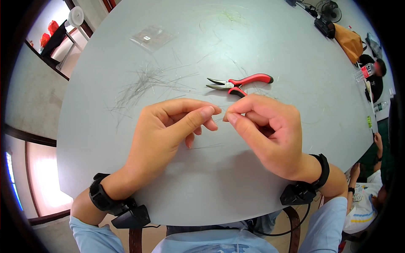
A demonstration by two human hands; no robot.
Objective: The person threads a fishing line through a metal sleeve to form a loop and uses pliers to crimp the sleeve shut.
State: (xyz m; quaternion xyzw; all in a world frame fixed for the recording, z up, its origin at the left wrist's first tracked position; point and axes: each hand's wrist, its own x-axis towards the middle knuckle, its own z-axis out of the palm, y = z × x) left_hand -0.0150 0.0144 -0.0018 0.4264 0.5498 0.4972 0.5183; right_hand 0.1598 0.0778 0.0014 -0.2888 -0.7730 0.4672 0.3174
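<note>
Both hands meet over the near middle of the grey table, their fingertips a small gap apart. My left hand [154,137] is closed, thumb pressed to the index finger. My right hand [276,137] pinches the same way, facing it. Whatever is between the fingertips is too fine to make out. Bent-nose pliers [255,79] with red and black handles lie just beyond my right hand, jaws pointing left and parted. Past my left hand spreads a loose pile of thin, straight metal wires [145,84]. A few more thin strands lie on the table below my fingers.
A small clear zip bag [152,39] lies at the far left of the grey table [97,76]. Greenish fine strands [230,17] are scattered at the far edge. Bags, a small fan [331,11] and bottles line the right side, where another person [365,198] sits.
</note>
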